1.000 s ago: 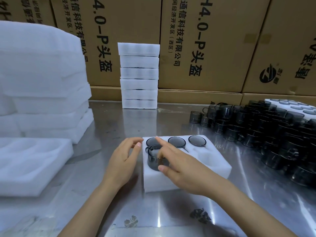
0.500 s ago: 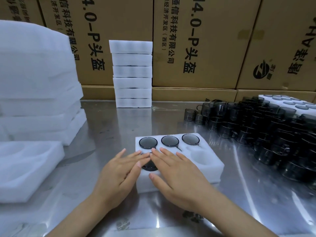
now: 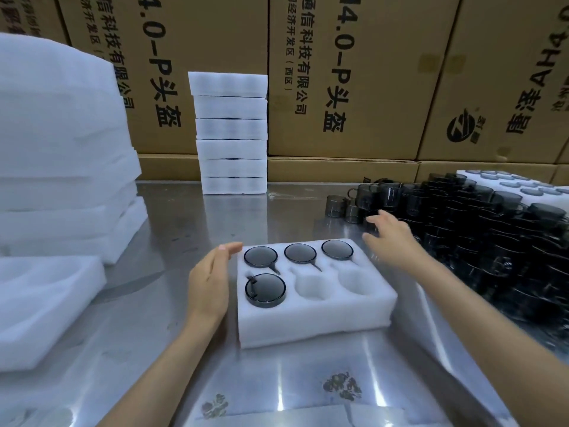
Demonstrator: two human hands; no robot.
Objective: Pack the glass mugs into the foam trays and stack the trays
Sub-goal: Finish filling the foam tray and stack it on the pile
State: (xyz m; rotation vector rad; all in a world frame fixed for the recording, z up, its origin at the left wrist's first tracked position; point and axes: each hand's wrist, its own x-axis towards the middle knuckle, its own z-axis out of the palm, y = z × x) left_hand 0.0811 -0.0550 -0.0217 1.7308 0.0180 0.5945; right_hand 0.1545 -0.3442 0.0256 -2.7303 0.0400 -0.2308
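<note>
**Both hands open, right arm out**

Left hand (image 3: 209,280) stands on edge, fingers straight and together, thumb side up, forearm angling in from below. Right hand (image 3: 389,238) reaches forward and right, fingers spread and relaxed, gripping nothing, forearm stretched long.

There is one view only, from a camera worn on the person's head, so it has no second view to share ground with. It looks forward and down from above the near edge of the steel table (image 3: 172,229). It sits close over the work: the foam tray (image 3: 314,322) fills the lower middle, with both forearms coming up from the bottom edge. The lens is wide-angle. The wall of cardboard boxes (image 3: 354,72) at the far side leans and bows outward towards the corners. To the left the view takes in white foam stacks (image 3: 61,149), to the right the crowd of dark glass mugs (image 3: 480,223).
</note>
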